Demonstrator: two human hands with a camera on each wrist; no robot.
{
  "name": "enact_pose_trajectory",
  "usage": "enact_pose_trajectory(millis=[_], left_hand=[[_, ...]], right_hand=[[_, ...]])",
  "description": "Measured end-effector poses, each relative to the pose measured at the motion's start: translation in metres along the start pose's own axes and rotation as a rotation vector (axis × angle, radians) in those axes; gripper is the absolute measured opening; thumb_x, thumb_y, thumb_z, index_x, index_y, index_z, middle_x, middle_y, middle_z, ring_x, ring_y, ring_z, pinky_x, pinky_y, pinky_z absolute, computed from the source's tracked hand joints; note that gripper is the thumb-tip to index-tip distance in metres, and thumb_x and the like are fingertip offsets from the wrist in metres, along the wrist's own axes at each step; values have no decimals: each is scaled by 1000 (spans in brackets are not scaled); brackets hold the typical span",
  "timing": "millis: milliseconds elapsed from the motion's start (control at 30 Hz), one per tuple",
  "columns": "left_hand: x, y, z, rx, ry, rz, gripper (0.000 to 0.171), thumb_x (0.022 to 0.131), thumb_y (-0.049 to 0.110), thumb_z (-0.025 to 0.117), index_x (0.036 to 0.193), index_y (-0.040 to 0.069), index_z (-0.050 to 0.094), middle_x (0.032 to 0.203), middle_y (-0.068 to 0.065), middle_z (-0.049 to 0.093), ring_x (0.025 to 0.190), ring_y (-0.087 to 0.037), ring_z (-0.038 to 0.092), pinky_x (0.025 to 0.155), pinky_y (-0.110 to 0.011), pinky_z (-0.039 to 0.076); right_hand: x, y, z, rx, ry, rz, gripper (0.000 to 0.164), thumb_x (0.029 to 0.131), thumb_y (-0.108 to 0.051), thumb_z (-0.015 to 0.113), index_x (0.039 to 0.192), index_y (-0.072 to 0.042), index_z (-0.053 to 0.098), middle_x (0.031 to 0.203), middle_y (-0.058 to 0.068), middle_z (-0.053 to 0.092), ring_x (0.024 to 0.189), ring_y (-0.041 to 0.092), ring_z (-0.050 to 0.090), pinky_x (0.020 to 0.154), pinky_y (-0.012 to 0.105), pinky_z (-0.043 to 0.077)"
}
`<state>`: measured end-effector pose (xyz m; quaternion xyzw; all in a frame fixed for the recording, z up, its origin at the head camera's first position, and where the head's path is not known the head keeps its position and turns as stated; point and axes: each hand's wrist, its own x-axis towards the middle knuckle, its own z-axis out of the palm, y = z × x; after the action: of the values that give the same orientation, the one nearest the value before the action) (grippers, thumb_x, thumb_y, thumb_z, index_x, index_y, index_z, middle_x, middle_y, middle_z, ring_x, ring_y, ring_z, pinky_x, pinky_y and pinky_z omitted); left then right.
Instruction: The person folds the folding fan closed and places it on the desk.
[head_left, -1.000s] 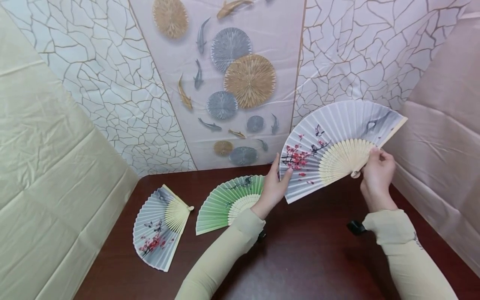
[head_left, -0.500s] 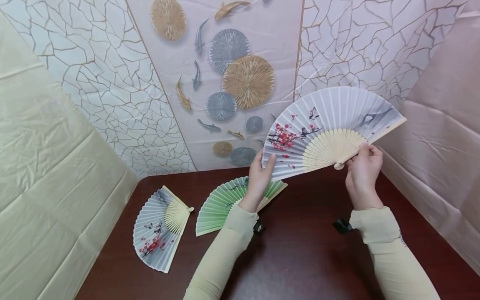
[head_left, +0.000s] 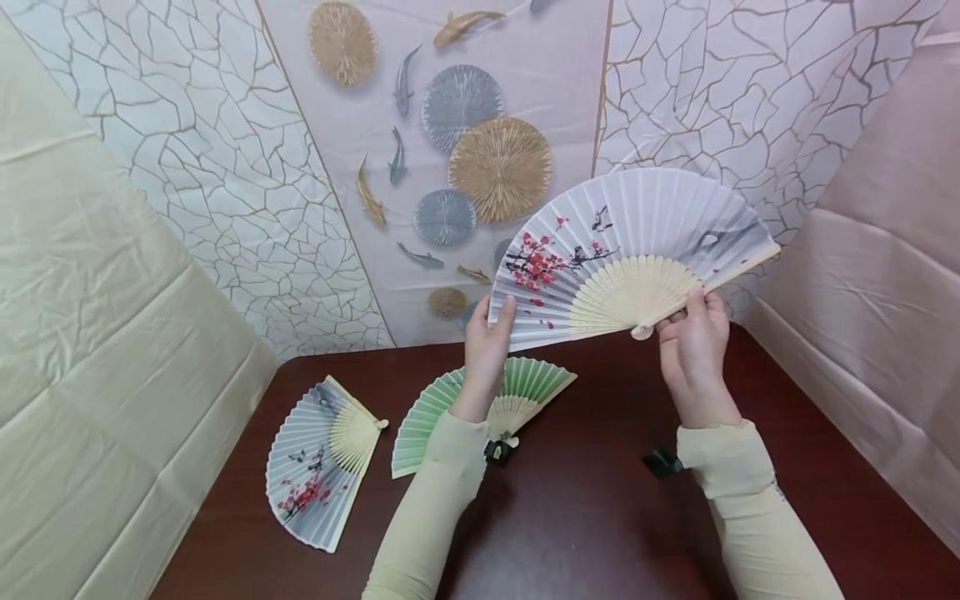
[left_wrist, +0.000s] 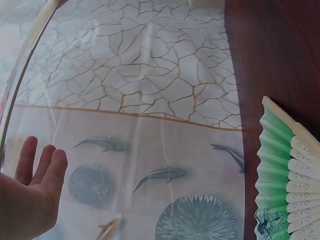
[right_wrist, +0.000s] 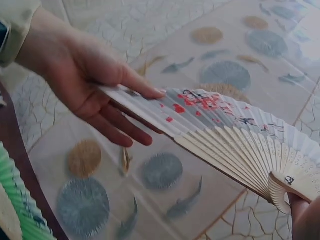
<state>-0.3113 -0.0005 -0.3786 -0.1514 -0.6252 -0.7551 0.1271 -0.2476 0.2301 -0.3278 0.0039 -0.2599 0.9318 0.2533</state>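
Spread wide, a white-grey folding fan [head_left: 622,217] with red blossoms and pale ribs is held up above the back of the table. My left hand [head_left: 487,342] pinches its left end, thumb in front and fingers behind, as the right wrist view also shows on that fan [right_wrist: 225,120]. At the other end, my right hand [head_left: 697,350] grips the guard stick near the pivot. Partly hidden behind my left forearm lies an open green folding fan [head_left: 427,425]. In the left wrist view, my left hand's fingers [left_wrist: 55,170] show beside the held fan's edge.
Another open grey folding fan [head_left: 307,467] with red blossoms lies on the dark red-brown table [head_left: 585,533], at the left. A patterned cloth backdrop [head_left: 322,275] rises at the table's back edge, with plain cloth walls [head_left: 150,375] on both sides.
Both hands have carried the blossom fan leftward and up a little, and its left end has risen. The green fan's right part has come into view. The two fans on the table stay put.
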Motion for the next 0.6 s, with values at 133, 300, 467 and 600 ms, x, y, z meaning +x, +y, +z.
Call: enact_pose_trajectory(millis=[133,300,467,600], left_hand=[[0,6,-6,-67,27,-11,43,100,35,65,131,6,64,119,-5,68,105,-15,61,94,-33,50],[-4,8,-11,-268,31,-52,37,101,27,65,126,-1,66,104,-7,72,89,-14,67,84,-32,58],[-5,13,-11,-424,42,-68,34,102,19,62,127,-3,64,106,-11,73,90,-19,73,84,-36,60],[-10,13,-11,-523,47,-79,33,102,16,62,129,-4,62,109,-14,73,92,-21,73,83,-36,60]], right_hand=[[-5,4,10,23,-4,-1,29,109,-16,32,135,-4,40,149,17,42,138,30,43,81,32,60],[-14,11,14,49,-28,-20,29,109,-16,32,134,-3,39,149,20,41,138,32,42,84,33,59],[-18,14,20,63,-30,-37,30,109,-17,32,135,-4,39,150,19,41,138,31,43,93,35,56],[-20,19,21,69,-24,-56,30,110,-16,30,136,-4,38,151,17,39,139,27,42,109,36,43]])
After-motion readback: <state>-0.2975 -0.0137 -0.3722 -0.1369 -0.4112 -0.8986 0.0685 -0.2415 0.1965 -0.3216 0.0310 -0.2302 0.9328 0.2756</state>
